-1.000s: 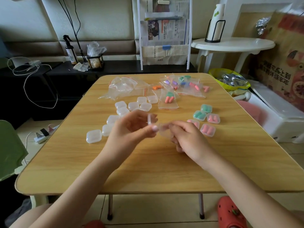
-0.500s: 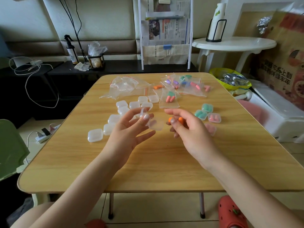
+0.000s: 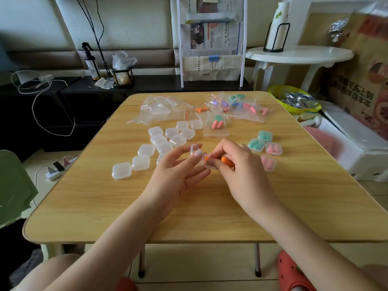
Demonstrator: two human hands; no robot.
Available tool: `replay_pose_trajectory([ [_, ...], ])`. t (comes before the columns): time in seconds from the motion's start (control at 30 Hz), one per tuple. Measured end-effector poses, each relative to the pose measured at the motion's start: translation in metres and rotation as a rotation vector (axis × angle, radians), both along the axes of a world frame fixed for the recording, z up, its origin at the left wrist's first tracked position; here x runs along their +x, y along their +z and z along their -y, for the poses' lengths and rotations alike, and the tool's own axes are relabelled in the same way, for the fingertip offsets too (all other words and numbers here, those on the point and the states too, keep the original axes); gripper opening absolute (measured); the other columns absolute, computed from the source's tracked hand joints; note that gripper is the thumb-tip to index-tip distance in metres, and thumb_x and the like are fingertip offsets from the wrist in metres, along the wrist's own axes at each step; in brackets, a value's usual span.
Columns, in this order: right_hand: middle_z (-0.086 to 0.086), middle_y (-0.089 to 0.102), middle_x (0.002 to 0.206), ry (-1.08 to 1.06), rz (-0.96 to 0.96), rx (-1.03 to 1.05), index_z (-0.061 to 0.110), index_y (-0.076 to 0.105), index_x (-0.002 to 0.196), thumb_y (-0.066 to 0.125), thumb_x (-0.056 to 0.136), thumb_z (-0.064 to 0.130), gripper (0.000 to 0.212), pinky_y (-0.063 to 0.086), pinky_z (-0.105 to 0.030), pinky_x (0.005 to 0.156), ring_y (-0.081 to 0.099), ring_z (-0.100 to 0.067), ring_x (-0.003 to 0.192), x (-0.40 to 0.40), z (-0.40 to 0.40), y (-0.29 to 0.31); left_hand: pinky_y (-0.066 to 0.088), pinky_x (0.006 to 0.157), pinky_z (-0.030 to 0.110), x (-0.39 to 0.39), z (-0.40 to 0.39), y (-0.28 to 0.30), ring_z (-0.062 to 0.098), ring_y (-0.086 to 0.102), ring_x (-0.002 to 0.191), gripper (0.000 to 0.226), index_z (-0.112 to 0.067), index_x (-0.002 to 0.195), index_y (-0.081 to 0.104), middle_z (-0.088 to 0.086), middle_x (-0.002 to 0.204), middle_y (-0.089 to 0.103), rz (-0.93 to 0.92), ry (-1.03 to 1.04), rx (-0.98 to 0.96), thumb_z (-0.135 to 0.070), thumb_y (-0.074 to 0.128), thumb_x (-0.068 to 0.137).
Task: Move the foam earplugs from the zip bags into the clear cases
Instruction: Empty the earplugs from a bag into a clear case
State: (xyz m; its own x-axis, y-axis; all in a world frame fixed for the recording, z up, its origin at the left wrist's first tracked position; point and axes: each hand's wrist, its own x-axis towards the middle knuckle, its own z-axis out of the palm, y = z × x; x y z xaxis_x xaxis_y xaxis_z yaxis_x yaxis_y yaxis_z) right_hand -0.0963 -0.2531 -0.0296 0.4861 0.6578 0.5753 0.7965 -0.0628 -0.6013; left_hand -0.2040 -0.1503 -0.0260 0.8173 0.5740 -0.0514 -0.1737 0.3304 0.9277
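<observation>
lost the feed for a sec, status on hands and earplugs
Left hand holds open clear case. Right hand pinches orange earplugs at it. Nothing in the way.

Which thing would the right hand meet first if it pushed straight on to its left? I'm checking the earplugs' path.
Probably the open clear case that the left hand holds; the right hand, gripping orange earplugs, seems nearly touching it.
</observation>
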Motion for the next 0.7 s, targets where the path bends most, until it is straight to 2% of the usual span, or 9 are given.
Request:
replay_pose_trajectory([
  [0.17, 0.008, 0.062, 0.085, -0.019, 0.083, -0.130, 0.013, 0.066, 0.090, 0.068, 0.086, 0.019, 0.008, 0.031, -0.002, 0.076, 0.042, -0.007, 0.084, 0.0016, 0.0007, -0.0032, 0.056, 0.084, 0.029, -0.0008, -0.0023, 0.0006, 0.029, 0.069, 0.097, 0.042, -0.008, 0.117, 0.059, 0.017, 0.105, 0.069, 0.003, 0.026, -0.001, -0.024, 0.064, 0.078],
  [0.37, 0.026, 0.046, 0.075, -0.036, 0.115, -0.105, 0.016, 0.072, 0.093, 0.068, 0.085, 0.008, 0.012, 0.031, 0.000, 0.078, 0.046, -0.009, 0.087, 0.0016, 0.0015, -0.0036, 0.057, 0.079, 0.027, -0.0001, 0.0009, -0.0017, 0.019, 0.070, 0.087, 0.021, -0.010, 0.111, 0.060, 0.006, 0.086, 0.074, -0.059, 0.055, 0.136, -0.007, 0.059, 0.090],
  [0.53, 0.007, 0.066, 0.081, -0.004, 0.116, -0.085, 0.018, 0.075, 0.098, 0.069, 0.083, 0.006, 0.020, 0.028, 0.003, 0.081, 0.036, 0.003, 0.083, 0.0045, 0.0013, -0.0094, 0.058, 0.070, 0.026, 0.0001, 0.0000, -0.0030, 0.015, 0.070, 0.076, 0.020, -0.007, 0.105, 0.060, 0.004, 0.079, 0.073, -0.094, 0.100, 0.219, -0.001, 0.063, 0.086],
  [0.6, 0.001, 0.071, 0.083, -0.008, 0.134, -0.088, 0.018, 0.075, 0.099, 0.069, 0.082, 0.005, 0.022, 0.029, 0.000, 0.080, 0.035, 0.002, 0.083, 0.0033, 0.0003, -0.0104, 0.059, 0.071, 0.028, 0.0002, -0.0005, -0.0038, 0.016, 0.070, 0.076, 0.020, -0.007, 0.103, 0.059, 0.006, 0.080, 0.074, -0.099, 0.107, 0.227, 0.000, 0.065, 0.085],
  [0.7, 0.000, 0.073, 0.085, -0.024, 0.256, -0.094, 0.013, 0.075, 0.097, 0.064, 0.077, 0.006, 0.023, 0.038, -0.012, 0.071, 0.043, -0.010, 0.081, -0.0027, 0.0003, -0.0090, 0.059, 0.072, 0.029, 0.0006, -0.0007, -0.0050, 0.017, 0.071, 0.077, 0.023, -0.007, 0.101, 0.059, 0.008, 0.081, 0.074, -0.110, 0.113, 0.237, 0.003, 0.067, 0.082],
])
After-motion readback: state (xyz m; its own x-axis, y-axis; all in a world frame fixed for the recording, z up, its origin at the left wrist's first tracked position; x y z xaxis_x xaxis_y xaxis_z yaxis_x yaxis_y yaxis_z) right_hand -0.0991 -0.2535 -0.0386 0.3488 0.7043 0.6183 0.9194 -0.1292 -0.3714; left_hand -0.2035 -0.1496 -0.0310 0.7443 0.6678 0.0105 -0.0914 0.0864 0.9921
